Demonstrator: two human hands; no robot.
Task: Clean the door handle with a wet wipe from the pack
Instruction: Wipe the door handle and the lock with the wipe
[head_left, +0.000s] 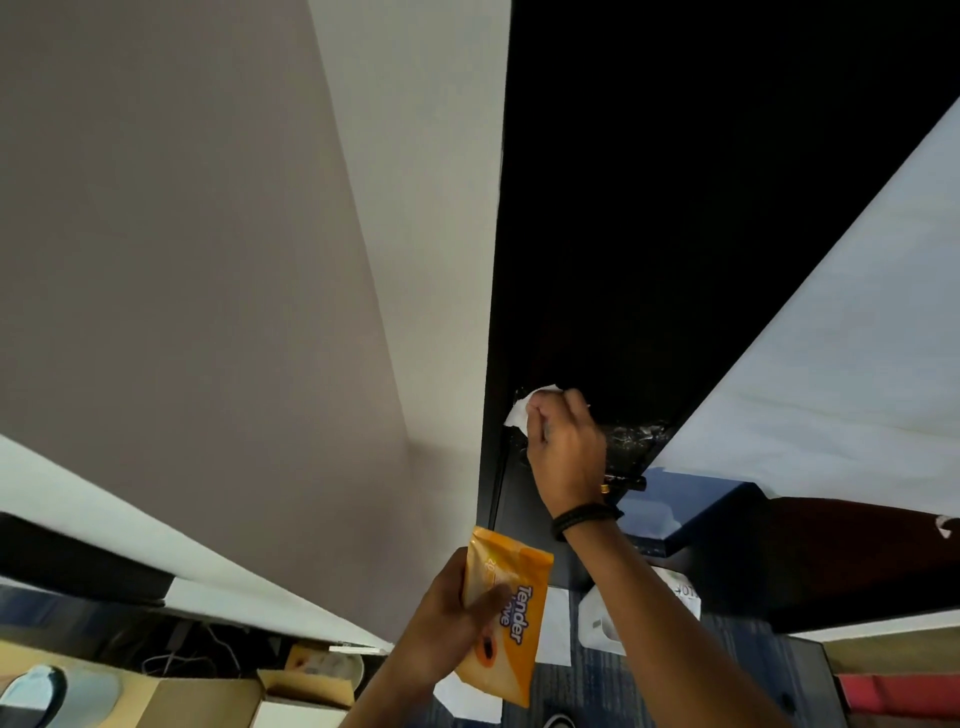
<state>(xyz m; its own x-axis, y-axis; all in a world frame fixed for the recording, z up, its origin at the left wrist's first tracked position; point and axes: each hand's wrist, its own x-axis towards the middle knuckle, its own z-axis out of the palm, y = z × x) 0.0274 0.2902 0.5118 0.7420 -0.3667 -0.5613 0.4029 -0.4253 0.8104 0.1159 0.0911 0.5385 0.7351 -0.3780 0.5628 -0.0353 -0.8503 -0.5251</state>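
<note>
My right hand (566, 447) is closed around a white wet wipe (519, 410) and presses it against the dark door (675, 208) at handle height. The hand and the wipe cover most of the door handle; a glossy dark part of the door handle (631, 441) shows just to the right of my wrist. Lower down, my left hand (447, 629) holds the orange wet wipe pack (511, 608) upright, thumb across its front.
A grey-white wall (208, 260) fills the left side and a white surface (831, 364) the right. On the blue floor lie white papers (553, 623), open cardboard boxes (291, 691) and cables at the lower left.
</note>
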